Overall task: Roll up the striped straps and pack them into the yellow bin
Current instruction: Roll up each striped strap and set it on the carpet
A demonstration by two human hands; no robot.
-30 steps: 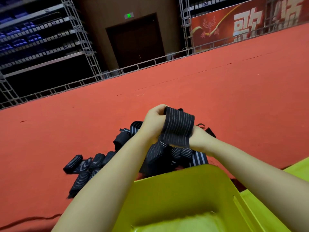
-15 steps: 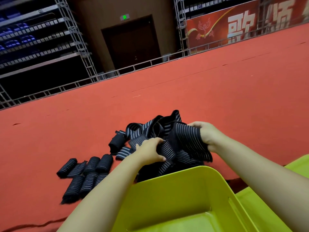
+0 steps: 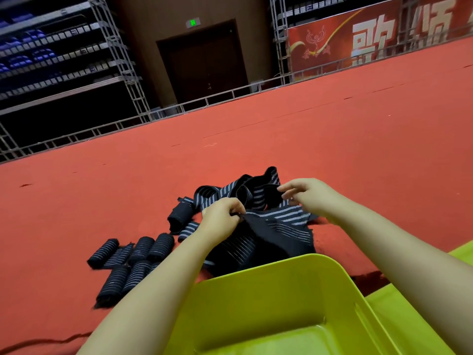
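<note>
just beyond the yellow bin (image 3: 268,283) lies the loose strap pile (image 3: 256,201), where the left hand (image 3: 222,216) pinches a striped strap (image 3: 279,226) and the right hand (image 3: 307,194) pinches the pile's top, rolled straps (image 3: 138,257) left of it.

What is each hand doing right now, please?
Left hand: pinches the edge of a striped strap.
Right hand: fingers curled; whether it holds anything cannot be told.

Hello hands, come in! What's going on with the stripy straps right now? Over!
Left hand pinches a loose strap; right hand pinches another in the pile. Rolled straps lie on the red carpet. Yellow bin open, unblocked.
</note>
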